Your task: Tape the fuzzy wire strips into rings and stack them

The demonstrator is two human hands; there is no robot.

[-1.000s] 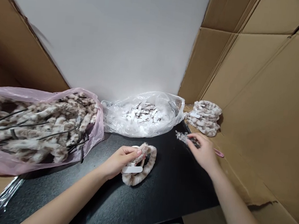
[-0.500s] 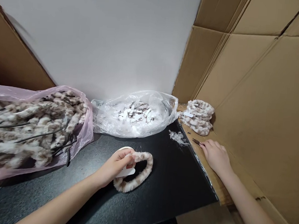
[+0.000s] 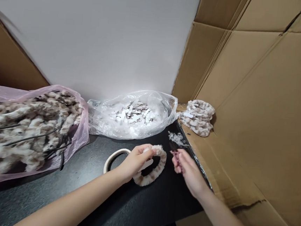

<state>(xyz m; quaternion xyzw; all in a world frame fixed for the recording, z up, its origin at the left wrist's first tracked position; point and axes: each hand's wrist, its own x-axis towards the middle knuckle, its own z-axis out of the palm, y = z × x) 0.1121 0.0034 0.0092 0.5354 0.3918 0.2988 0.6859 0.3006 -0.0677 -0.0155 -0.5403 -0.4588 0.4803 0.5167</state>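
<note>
My left hand (image 3: 137,161) pinches the upper edge of a fluffy cream-and-brown headband (image 3: 162,163), which forms a loop above the black tabletop. A white tag (image 3: 147,164) hangs inside the loop by my fingers. To the right of it, my right hand (image 3: 187,169) is closed around small thread snips (image 3: 175,155) with a pinkish handle; their dark tips point away from me and are blurred. Partly behind my left wrist lies a cream roll of tape (image 3: 107,163).
A pink bag (image 3: 86,121) at left holds many fluffy pieces with black cords. A clear bag (image 3: 104,126) of white tags stands at the back. Several headbands are stacked (image 3: 200,118) on cardboard at right. White fluff (image 3: 177,139) lies near the table edge. Cardboard walls (image 3: 259,101) stand right.
My right hand has lifted the snips off the cardboard and brought them left, close to the headband. My left hand has shifted right with the headband, uncovering more of the tape roll.
</note>
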